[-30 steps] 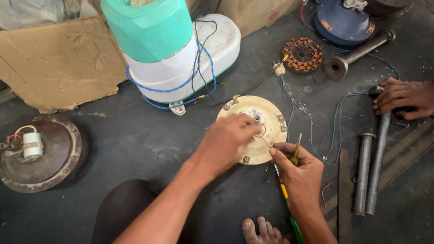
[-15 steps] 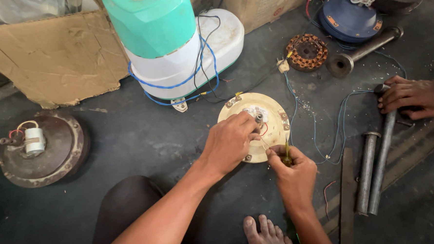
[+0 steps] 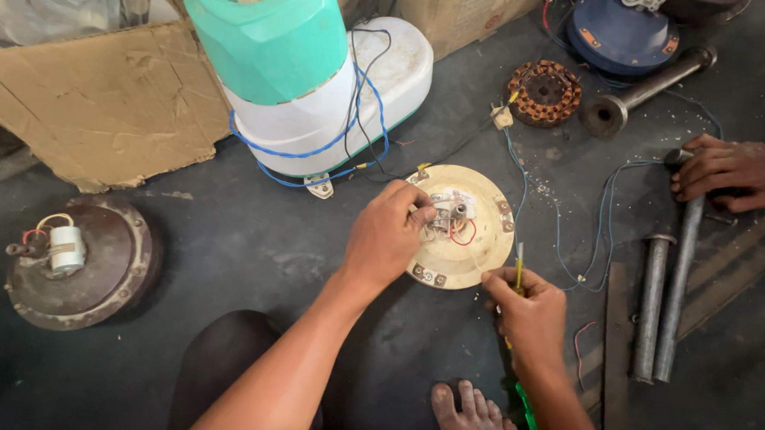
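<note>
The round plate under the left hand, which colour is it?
Cream-yellow round plate, seen in the head view, the left hand resting on it.
</note>
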